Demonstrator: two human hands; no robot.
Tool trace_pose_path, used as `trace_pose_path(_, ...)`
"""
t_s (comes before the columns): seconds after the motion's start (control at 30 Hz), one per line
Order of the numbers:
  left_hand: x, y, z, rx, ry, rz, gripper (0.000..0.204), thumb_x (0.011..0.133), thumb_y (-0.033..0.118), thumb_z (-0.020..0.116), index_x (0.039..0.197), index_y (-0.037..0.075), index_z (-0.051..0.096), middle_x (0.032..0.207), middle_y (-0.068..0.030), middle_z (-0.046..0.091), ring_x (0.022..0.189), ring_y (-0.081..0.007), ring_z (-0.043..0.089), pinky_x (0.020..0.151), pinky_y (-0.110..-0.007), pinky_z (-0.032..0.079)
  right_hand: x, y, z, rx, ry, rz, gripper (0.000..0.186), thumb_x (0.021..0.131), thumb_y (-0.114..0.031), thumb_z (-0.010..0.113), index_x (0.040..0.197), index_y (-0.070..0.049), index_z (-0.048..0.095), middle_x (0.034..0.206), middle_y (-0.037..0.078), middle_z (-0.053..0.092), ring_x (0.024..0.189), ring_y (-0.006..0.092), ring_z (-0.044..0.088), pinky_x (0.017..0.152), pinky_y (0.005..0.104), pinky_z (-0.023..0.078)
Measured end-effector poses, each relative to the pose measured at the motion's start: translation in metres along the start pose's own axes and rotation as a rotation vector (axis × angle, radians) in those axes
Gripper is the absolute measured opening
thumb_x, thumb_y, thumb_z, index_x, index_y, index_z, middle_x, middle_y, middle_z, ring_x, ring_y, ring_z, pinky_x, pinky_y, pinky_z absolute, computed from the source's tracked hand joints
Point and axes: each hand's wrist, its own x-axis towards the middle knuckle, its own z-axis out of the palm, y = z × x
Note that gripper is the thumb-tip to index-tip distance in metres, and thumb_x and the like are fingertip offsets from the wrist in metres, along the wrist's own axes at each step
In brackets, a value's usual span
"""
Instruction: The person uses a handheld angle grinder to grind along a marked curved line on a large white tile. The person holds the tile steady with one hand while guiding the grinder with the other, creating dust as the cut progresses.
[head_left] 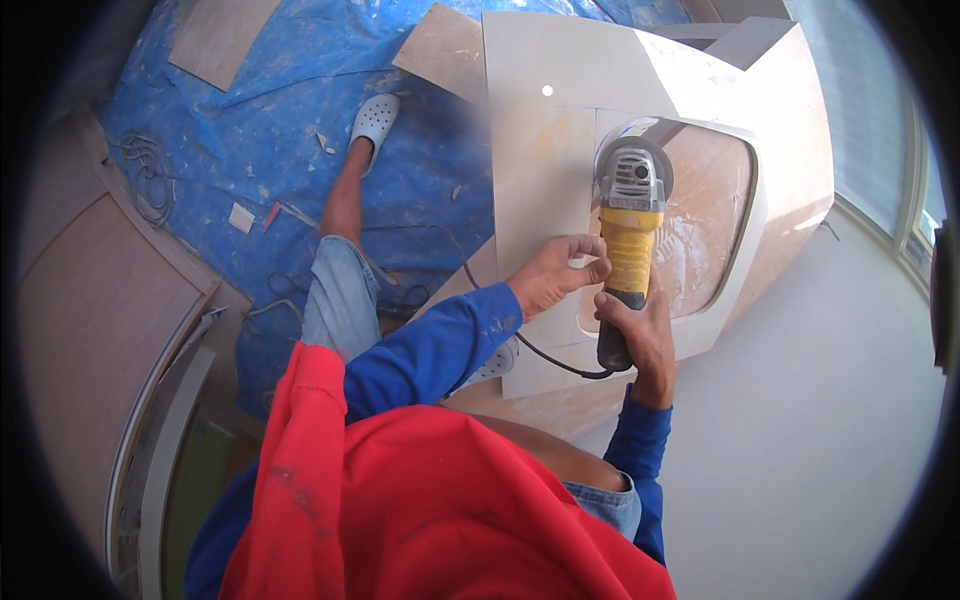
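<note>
A yellow, black and silver angle grinder [630,245] is held over a pale wooden panel [540,140], its disc [660,165] at the far end. My right hand [645,330] wraps around the grinder's dark rear handle. Beside the yellow body, on its left, my left hand [560,275] has its thumb and fingers drawn together in a pinch. Whatever those fingertips may hold is too small to make out. Below the grinder, the panel has a rounded opening [745,230] with dusty wood showing inside it. A black cord [545,355] runs from the handle's end off to the left.
Blue sheeting [270,130] with scattered scraps covers the floor at left. Loose boards [440,50] lie at the back. A coiled cable [150,180] rests near the curved wooden piece [110,300]. At right stand a pale wall [800,400] and a window [925,200].
</note>
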Motion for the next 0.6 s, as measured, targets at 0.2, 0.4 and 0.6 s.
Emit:
trace_pose_path(0.2,0.0011,0.0013,0.0005,-0.031,-0.027,-0.005,0.085,0.1,0.057,0.078,0.152,-0.008,0.057,0.156,-0.0254,0.058,0.155,-0.0298,0.046,0.127,-0.045,0.035,0.0044,0.0008,-0.0038,0.008,-0.028,-0.029,0.063,0.084,-0.022,0.086,0.136,0.003,0.061,0.098,0.007,0.071,0.085,0.0147,0.069,0.076,0.0314,0.057)
trace_pose_path(0.4,0.0001,0.0024,0.0036,-0.038,-0.013,-0.006,0.087,0.1,0.059,0.077,0.152,-0.008,0.057,0.156,-0.0253,0.058,0.155,-0.03,0.046,0.127,-0.045,0.035,0.003,-0.0022,-0.0066,0.026,-0.031,-0.006,0.065,0.084,-0.025,0.087,0.136,0.003,0.06,0.096,0.007,0.071,0.082,0.0145,0.07,0.074,0.0309,0.057)
trace_pose_path(0.6,0.0015,0.001,0.0029,-0.041,0.01,-0.026,0.091,0.099,0.061,0.077,0.154,-0.008,0.055,0.156,-0.0251,0.058,0.155,-0.0311,0.045,0.128,-0.045,0.035,0.0029,-0.0034,-0.0037,0.064,-0.028,-0.006,0.067,0.084,-0.026,0.088,0.137,0.003,0.06,0.094,0.006,0.07,0.08,0.0146,0.07,0.073,0.0303,0.057)
